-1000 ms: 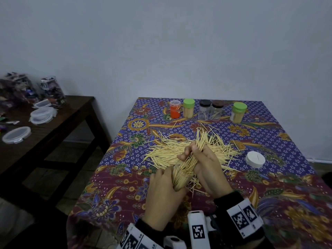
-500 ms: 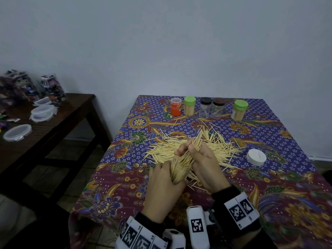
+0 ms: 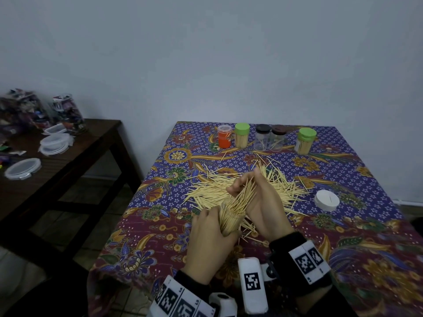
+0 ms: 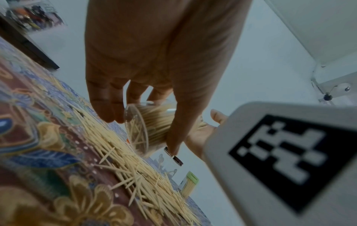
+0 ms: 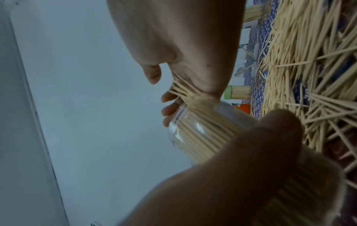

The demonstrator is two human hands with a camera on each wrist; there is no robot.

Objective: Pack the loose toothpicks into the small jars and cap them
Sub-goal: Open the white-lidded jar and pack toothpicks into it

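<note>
While your left hand point(image 3: 209, 243) curls its fingers and thumb round the clear jar point(image 3: 229, 219), that jar tilts with its mouth toward 1 o'clock, just above the near edge of the table point(image 3: 357, 259). It is already packed with toothpicks along most of its wall (the left wrist view shows its clear base point(image 4: 136, 130) with sticks pressed against it). To the right of it, your right hand point(image 3: 263, 202) is closed on a bundle of toothpicks point(image 3: 243, 197), fingers curled over the far ends and thumb on the near side. The bundle's lower ends sit in the jar's mouth and its upper ends fan out toward 1 o'clock. In the right wrist view the bundle point(image 5: 183, 90) runs from your palm straight into the jar's threaded neck point(image 5: 179, 116).

Behind both hands, from 11 to 2 o'clock, the loose toothpicks point(image 3: 206, 193) lie spread in a wide heap on the patterned cloth, and some stray ones lie under your right wrist. At 3 o'clock from the heap a white cap point(image 3: 326, 200) lies flat on the table, apart from the jar. Along the far edge, left to right, stand an orange jar point(image 3: 224, 139), a green-capped jar of toothpicks point(image 3: 242, 136), two dark-capped clear jars point(image 3: 270, 139) that touch each other, and another green-capped jar point(image 3: 305, 141) of toothpicks.

At 9 o'clock a dark wooden side table point(image 3: 75, 161) carries clear lidded containers point(image 3: 53, 143).
</note>
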